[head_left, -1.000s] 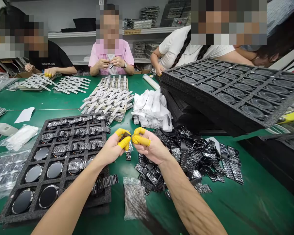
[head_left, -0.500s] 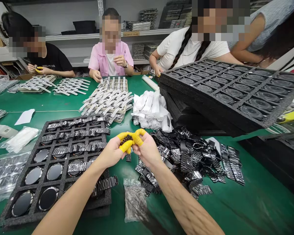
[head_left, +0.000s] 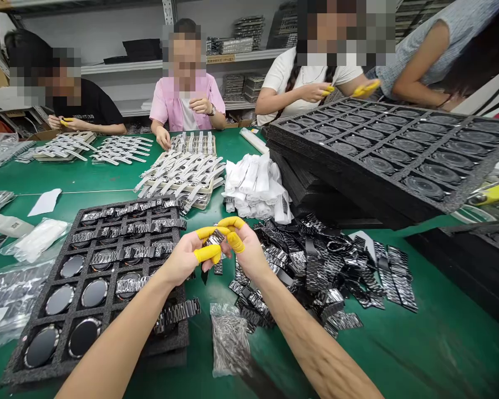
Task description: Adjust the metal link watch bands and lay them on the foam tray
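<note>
A black metal link watch band [head_left: 214, 238] is pinched between the yellow-cotted thumb and fingers of my left hand [head_left: 191, 252]. Part of it is hidden by the fingers, and a dark end hangs below them. My right hand [head_left: 247, 246], also in yellow finger cots, has thumb and forefinger curled in at the band's right edge; its fingertips meet those of my left hand. Left of my hands lies a black foam tray [head_left: 77, 280] with round watch cases [head_left: 95, 292], several with black bands laid across. A heap of black link bands [head_left: 316, 266] spreads to the right.
A bag of thin metal pins [head_left: 230, 341] lies in front of me. Beyond are white-strapped watches [head_left: 183, 174], white-wrapped bundles [head_left: 255, 185] and a tall stack of foam trays [head_left: 382, 149] at right. Several co-workers sit across the green table [head_left: 399, 354]. Plastic bags [head_left: 14, 296] lie at left.
My hands have parted slightly and the band now shows more between them, with its dark end hanging lower. The co-worker at right has raised both hands above the foam trays.
</note>
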{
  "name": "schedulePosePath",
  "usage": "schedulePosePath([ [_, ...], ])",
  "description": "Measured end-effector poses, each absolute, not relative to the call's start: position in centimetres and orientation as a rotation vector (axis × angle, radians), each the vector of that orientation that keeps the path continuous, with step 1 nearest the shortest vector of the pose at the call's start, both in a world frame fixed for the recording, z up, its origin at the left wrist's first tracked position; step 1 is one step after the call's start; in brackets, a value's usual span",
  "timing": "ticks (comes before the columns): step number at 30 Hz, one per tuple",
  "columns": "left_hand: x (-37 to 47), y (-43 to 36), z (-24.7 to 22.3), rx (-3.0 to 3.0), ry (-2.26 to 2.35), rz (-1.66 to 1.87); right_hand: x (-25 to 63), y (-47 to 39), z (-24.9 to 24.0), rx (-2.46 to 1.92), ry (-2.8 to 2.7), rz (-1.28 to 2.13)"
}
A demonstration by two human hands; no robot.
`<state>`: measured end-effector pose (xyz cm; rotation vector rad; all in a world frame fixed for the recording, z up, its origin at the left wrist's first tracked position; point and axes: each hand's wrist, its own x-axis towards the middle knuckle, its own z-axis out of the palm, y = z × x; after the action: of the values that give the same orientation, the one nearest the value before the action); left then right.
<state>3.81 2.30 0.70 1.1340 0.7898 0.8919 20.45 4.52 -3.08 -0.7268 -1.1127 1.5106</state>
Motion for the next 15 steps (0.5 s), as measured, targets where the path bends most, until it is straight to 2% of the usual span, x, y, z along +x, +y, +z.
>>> schedulePosePath([
  [8, 3.7, 2.3, 0.7, 1.194, 0.807, 0.873, 21.3, 5.1, -3.3, -0.605, -1.215, 1.594],
  [15, 3.9, 1.7, 1.3, 1.344, 0.888, 0.881, 22.2, 5.3, -4.0, -0.49, -1.309, 1.528],
])
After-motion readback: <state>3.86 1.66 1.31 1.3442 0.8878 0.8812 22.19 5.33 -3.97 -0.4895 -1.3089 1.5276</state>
